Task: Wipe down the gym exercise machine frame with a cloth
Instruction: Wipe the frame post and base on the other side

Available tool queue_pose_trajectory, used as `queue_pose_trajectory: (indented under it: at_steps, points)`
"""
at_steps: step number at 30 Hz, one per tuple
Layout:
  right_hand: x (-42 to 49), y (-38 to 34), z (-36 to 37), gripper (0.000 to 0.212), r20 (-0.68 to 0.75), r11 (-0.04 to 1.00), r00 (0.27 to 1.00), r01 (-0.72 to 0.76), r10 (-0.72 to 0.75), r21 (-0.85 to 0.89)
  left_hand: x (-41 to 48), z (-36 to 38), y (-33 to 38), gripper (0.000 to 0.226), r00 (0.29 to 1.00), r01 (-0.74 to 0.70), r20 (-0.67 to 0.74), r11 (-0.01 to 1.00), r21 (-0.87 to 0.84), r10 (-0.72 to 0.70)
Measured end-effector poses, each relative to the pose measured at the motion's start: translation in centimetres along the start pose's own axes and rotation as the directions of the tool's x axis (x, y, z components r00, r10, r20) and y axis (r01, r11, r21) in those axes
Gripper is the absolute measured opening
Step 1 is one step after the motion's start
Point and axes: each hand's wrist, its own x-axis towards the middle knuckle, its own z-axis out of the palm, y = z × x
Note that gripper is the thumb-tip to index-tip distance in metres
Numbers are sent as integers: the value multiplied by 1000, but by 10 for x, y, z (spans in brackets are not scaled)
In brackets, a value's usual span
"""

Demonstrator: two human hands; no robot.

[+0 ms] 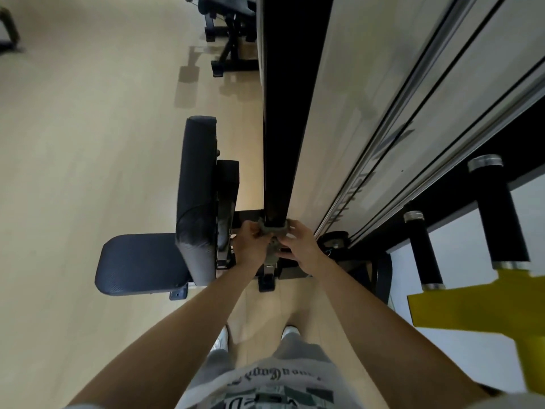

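Wiping is at the foot of the black frame post (277, 128): your left hand (250, 245) and right hand (300, 246) hold the cloth (272, 230) wrapped round it, fingers (292, 225) curled on the ends. Judge the base rail (293, 271) and seat bracket (227, 184) as outstanding. Lettering on the side panel (368, 113) and shirt (265, 388) is illegible.

Floor (88, 143) is laid in pale beige wood-look planks. Soft light is reflected on it, w/ faint shadows beside a black bench frame (230, 33) at top centre. A black padded seat (138, 264) is set at left-centre, its backrest (196, 202) upright just beside it. At right, a grey panel (339, 113) is crossed lengthwise by metal rails (413, 98) w/ dark gaps. Further right, 2 black rollers (498, 216) w/ chrome end caps are fixed to a yellow bracket (472, 308), in front of a white surface (460, 240). A dark obj. (7, 31) is cut off at top-left corner.
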Motion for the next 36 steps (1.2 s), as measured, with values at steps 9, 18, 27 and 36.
queue_pose_trajectory:
  at_steps: [9,18,27,36]
  points:
    - [-72,0,17,26,93,881,995,-14,-34,473,-48,-41,15,14,982,13,184,975,-224,29]
    - [-116,-23,75,28,-221,919,904,388,-365,69,-119,-151,69,33,891,-414,122,893,-177,437]
    - [-99,-85,125,47,-32,559,602,719,-798,-412,-63,-206,80,37,768,-620,-111,776,115,631]
    - [-61,-74,134,46,67,357,526,660,-848,-661,-49,-200,62,61,849,-521,22,845,-120,527]
